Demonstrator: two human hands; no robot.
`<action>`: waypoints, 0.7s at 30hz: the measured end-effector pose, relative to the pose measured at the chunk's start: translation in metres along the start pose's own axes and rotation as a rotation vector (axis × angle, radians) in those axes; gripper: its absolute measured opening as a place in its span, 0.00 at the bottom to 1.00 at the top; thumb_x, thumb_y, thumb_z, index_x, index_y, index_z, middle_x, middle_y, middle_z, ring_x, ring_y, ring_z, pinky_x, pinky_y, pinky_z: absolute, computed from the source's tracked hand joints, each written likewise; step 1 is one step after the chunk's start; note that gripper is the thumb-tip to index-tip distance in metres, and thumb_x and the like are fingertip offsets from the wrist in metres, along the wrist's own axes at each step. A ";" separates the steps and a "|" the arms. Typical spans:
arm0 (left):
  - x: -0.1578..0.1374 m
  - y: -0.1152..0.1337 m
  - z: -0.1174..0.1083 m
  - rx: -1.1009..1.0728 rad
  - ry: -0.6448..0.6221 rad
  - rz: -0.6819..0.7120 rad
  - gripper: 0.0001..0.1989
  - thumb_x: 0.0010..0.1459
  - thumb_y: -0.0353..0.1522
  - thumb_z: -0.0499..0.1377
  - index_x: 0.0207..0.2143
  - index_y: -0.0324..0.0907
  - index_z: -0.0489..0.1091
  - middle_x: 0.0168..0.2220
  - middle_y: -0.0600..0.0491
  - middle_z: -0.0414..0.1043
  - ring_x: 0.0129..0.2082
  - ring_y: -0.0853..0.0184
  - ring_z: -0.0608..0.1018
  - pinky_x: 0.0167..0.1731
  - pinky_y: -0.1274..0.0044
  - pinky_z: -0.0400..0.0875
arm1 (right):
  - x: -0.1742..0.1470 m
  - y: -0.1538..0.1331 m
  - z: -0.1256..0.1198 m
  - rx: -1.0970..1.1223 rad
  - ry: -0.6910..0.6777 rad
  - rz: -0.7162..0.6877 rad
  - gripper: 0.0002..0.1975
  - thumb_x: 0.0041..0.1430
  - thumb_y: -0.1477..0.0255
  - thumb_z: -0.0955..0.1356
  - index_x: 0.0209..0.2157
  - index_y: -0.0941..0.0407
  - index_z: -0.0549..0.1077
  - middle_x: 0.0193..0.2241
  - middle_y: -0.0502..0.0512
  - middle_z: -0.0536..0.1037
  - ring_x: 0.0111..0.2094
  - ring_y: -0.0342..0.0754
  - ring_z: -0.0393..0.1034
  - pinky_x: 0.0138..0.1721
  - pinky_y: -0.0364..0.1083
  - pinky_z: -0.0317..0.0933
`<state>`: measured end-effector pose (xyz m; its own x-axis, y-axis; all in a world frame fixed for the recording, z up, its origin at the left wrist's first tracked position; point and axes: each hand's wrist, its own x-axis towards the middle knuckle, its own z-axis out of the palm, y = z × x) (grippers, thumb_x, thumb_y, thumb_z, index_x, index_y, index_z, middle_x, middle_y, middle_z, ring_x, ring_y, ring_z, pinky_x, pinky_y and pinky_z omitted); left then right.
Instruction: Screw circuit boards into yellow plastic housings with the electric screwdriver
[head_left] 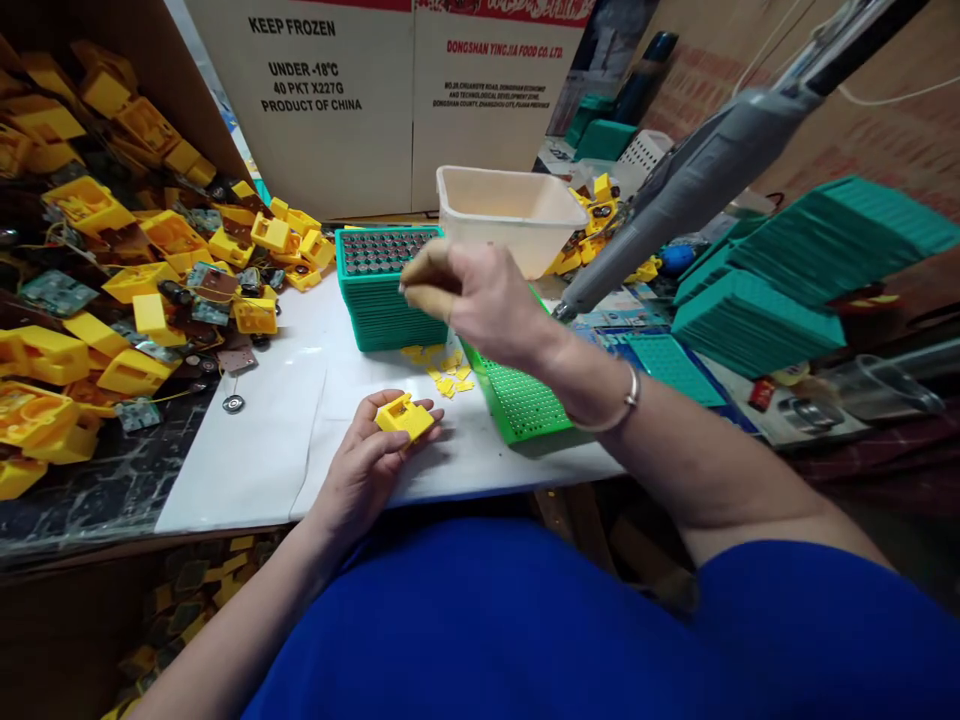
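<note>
Grasping a yellow case (405,418) between thumb and fingers, the left hand (364,450) is placed in front of the teal tray stack (390,312), well apart from it and nearer to the person. The case lies with an opened, hollow part upward. The right hand (487,295) is raised at the right front corner of the tray stack, with bent fingers and with the thumb and finger tips pinched on a small silvery piece (403,289); the hand is blurred, so I cannot tell exactly what this piece is. In the top of the tray stack, rows of round metal cells (379,252) stand close together. Just before the foot of the tray stack, thin yellow pieces (450,382) are scattered on a white sheet (240,465), which covers part of the worktop (45,515). To the right of the stack lies a bright green perforated tray (525,402), partly under the right forearm. Behind and right of the stack stands a whitish bin (551,235), and directly behind is a printed carton (315,150). To the left of the stack, many yellow housings (135,372) are heaped. Far to its right, a grey tool (675,190) slants downward, and beyond it more teal trays (847,240) are piled.
</note>
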<state>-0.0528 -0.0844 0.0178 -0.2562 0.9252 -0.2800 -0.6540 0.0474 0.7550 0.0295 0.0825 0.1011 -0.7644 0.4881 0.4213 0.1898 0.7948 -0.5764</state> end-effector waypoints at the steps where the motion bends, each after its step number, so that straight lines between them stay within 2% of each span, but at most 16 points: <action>1: 0.000 -0.002 0.000 -0.011 0.002 0.017 0.22 0.47 0.25 0.62 0.45 0.43 0.63 0.44 0.48 0.78 0.50 0.56 0.79 0.56 0.62 0.67 | -0.016 -0.001 0.008 0.199 0.013 0.042 0.05 0.60 0.73 0.67 0.37 0.59 0.74 0.36 0.53 0.79 0.37 0.43 0.72 0.42 0.45 0.67; 2: 0.001 -0.005 0.000 -0.018 0.008 0.039 0.22 0.47 0.24 0.62 0.45 0.44 0.63 0.44 0.49 0.78 0.50 0.58 0.78 0.55 0.63 0.68 | -0.031 -0.002 0.017 0.357 0.001 0.102 0.05 0.58 0.72 0.69 0.36 0.59 0.74 0.34 0.52 0.79 0.35 0.42 0.72 0.40 0.44 0.67; 4: 0.002 -0.009 0.000 -0.003 0.021 0.088 0.22 0.47 0.23 0.61 0.46 0.46 0.63 0.44 0.53 0.77 0.48 0.63 0.78 0.53 0.68 0.69 | -0.058 -0.004 0.036 0.529 0.000 0.233 0.05 0.56 0.72 0.70 0.34 0.58 0.75 0.32 0.50 0.79 0.32 0.40 0.72 0.36 0.42 0.66; 6: 0.002 -0.014 0.001 0.039 0.023 0.126 0.23 0.48 0.23 0.61 0.46 0.47 0.64 0.45 0.55 0.75 0.46 0.66 0.77 0.50 0.72 0.69 | -0.077 -0.004 0.053 0.559 -0.001 0.285 0.04 0.56 0.71 0.70 0.33 0.57 0.76 0.30 0.49 0.79 0.30 0.40 0.71 0.35 0.42 0.66; 9: 0.002 -0.018 0.002 0.094 0.004 0.129 0.22 0.51 0.25 0.61 0.48 0.47 0.63 0.44 0.56 0.74 0.46 0.66 0.76 0.48 0.75 0.68 | -0.088 -0.001 0.066 0.487 0.038 0.242 0.04 0.56 0.70 0.70 0.33 0.56 0.77 0.30 0.50 0.78 0.31 0.41 0.69 0.36 0.43 0.65; 11: 0.003 -0.020 0.002 0.096 0.007 0.119 0.22 0.51 0.25 0.60 0.49 0.48 0.63 0.43 0.56 0.74 0.45 0.67 0.75 0.47 0.76 0.67 | -0.088 0.004 0.065 0.486 0.062 0.256 0.05 0.55 0.70 0.70 0.33 0.57 0.76 0.31 0.50 0.77 0.32 0.41 0.69 0.37 0.43 0.64; 13: 0.003 -0.021 0.002 0.085 0.014 0.113 0.23 0.51 0.25 0.61 0.49 0.48 0.63 0.44 0.56 0.73 0.45 0.67 0.75 0.46 0.77 0.66 | -0.085 0.007 0.060 0.562 0.023 0.320 0.06 0.55 0.69 0.71 0.33 0.58 0.75 0.32 0.50 0.74 0.32 0.40 0.69 0.36 0.43 0.64; 15: 0.004 -0.022 0.000 0.101 0.013 0.101 0.23 0.51 0.26 0.61 0.49 0.49 0.63 0.45 0.56 0.73 0.45 0.66 0.74 0.46 0.76 0.66 | -0.082 0.010 0.052 0.594 -0.077 0.351 0.06 0.54 0.70 0.71 0.30 0.58 0.75 0.32 0.49 0.72 0.33 0.40 0.68 0.37 0.42 0.64; 19: 0.004 -0.022 -0.004 0.220 0.019 0.088 0.22 0.50 0.27 0.63 0.48 0.48 0.65 0.44 0.57 0.71 0.41 0.69 0.72 0.44 0.78 0.66 | -0.075 0.009 0.039 0.432 -0.297 0.332 0.05 0.50 0.74 0.73 0.27 0.58 0.73 0.29 0.47 0.70 0.31 0.39 0.65 0.36 0.42 0.62; 21: 0.005 -0.021 -0.003 0.201 0.015 0.071 0.21 0.49 0.27 0.63 0.46 0.47 0.66 0.42 0.57 0.72 0.40 0.69 0.73 0.44 0.77 0.67 | -0.071 0.007 0.031 0.377 -0.342 0.309 0.05 0.50 0.75 0.73 0.28 0.59 0.73 0.28 0.47 0.71 0.29 0.39 0.65 0.33 0.42 0.61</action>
<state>-0.0427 -0.0819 -0.0015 -0.3077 0.9234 -0.2297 -0.4795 0.0581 0.8756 0.0661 0.0424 0.0451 -0.8756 0.4826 -0.0193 0.2513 0.4210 -0.8716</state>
